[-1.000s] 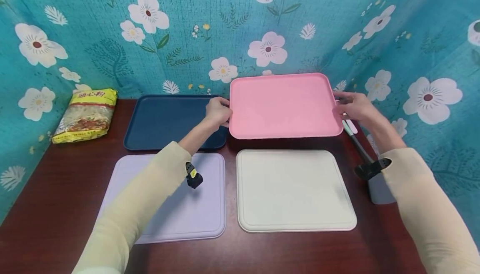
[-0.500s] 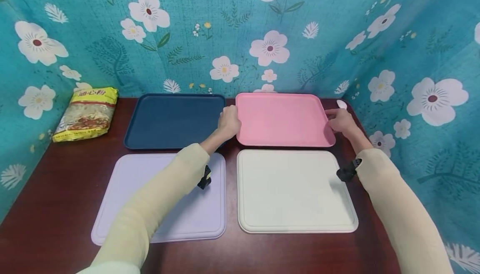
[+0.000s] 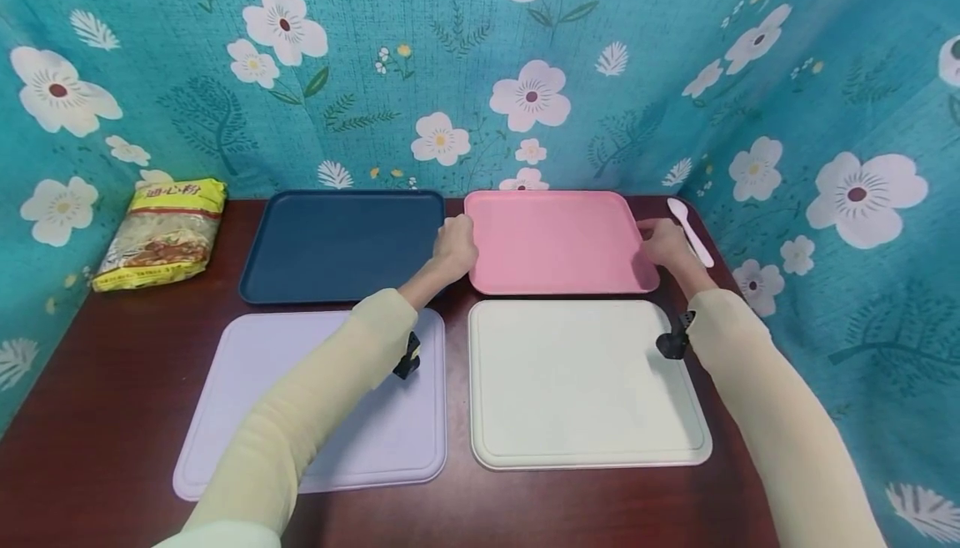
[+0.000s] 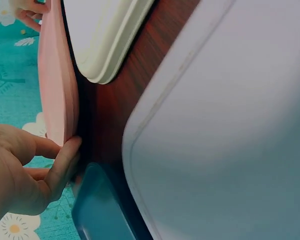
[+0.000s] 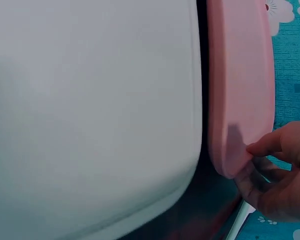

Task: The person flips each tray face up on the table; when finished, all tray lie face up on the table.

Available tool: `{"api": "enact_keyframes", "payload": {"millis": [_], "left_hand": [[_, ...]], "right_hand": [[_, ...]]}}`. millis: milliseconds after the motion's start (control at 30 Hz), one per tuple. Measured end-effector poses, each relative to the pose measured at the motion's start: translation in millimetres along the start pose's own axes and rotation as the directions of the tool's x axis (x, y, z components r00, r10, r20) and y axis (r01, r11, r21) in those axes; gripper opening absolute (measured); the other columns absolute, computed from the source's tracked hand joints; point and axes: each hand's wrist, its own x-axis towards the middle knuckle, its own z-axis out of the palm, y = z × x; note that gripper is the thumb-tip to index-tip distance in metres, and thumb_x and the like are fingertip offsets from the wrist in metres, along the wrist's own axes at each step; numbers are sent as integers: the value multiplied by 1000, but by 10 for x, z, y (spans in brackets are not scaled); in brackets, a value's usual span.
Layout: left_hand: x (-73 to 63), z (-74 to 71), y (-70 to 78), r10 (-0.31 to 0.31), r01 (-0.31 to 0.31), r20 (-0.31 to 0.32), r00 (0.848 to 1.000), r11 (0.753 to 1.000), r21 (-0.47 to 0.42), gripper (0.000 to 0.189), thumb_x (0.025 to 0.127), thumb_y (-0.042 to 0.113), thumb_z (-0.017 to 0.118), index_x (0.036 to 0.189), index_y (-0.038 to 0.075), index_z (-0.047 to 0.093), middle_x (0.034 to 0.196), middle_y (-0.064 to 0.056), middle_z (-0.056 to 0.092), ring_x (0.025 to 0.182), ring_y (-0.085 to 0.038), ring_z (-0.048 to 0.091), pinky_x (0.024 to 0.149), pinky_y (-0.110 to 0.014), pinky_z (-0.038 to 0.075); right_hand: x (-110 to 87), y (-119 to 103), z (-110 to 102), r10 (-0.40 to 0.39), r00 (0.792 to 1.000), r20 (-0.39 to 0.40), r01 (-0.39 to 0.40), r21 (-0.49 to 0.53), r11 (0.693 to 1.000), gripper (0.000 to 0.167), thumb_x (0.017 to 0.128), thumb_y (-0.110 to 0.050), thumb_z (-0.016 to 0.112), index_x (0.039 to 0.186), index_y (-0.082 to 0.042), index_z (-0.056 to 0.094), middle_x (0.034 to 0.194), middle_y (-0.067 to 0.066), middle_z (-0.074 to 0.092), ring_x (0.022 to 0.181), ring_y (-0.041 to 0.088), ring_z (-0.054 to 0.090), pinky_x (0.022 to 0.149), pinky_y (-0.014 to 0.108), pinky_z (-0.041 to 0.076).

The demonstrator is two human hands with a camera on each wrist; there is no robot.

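A pink rectangular tray (image 3: 555, 239) lies flat at the back of the table, right of a navy blue tray (image 3: 345, 243). My left hand (image 3: 456, 243) grips the pink tray's left edge; in the left wrist view the thumb and fingers (image 4: 65, 155) pinch its rim. At the opposite end, my right hand (image 3: 666, 244) holds the right edge, and the right wrist view has one fingertip (image 5: 255, 148) on the rim with other fingers lower against the side. In front of the pink tray lies a cream tray (image 3: 585, 381), and to its left a lilac tray (image 3: 315, 389).
A yellow food packet (image 3: 161, 235) stands at the back left of the dark red wooden table (image 3: 90, 414). A white spoon (image 3: 692, 231) lies beyond my right hand. A blue flowered curtain (image 3: 450, 56) borders the table's back and right side.
Both hands have lowered the pink tray from a raised, tilted position to the table behind the cream tray. The white spoon shows more fully as the right hand has moved left.
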Motion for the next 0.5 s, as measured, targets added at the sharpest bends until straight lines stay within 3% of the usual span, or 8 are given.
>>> {"api": "enact_keyframes", "payload": {"millis": [267, 500], "left_hand": [[20, 5, -33, -17, 17, -6, 1000, 1000, 16, 23, 90, -11, 46, 75, 3, 55, 70, -12, 55, 60, -18, 55, 47, -27, 40], [30, 28, -53, -11, 12, -13, 1000, 1000, 20, 22, 90, -10, 46, 76, 3, 57, 69, -12, 55, 60, -17, 55, 47, -27, 41]], "right_hand": [[10, -67, 43, 41, 999, -14, -42, -51, 998, 50, 85, 3, 53, 134, 10, 47, 119, 33, 56, 103, 42, 55, 89, 52, 48], [31, -112, 51, 56, 998, -14, -57, -62, 996, 49, 87, 4, 51, 136, 9, 46, 122, 33, 54, 101, 40, 54, 88, 51, 49]]}}
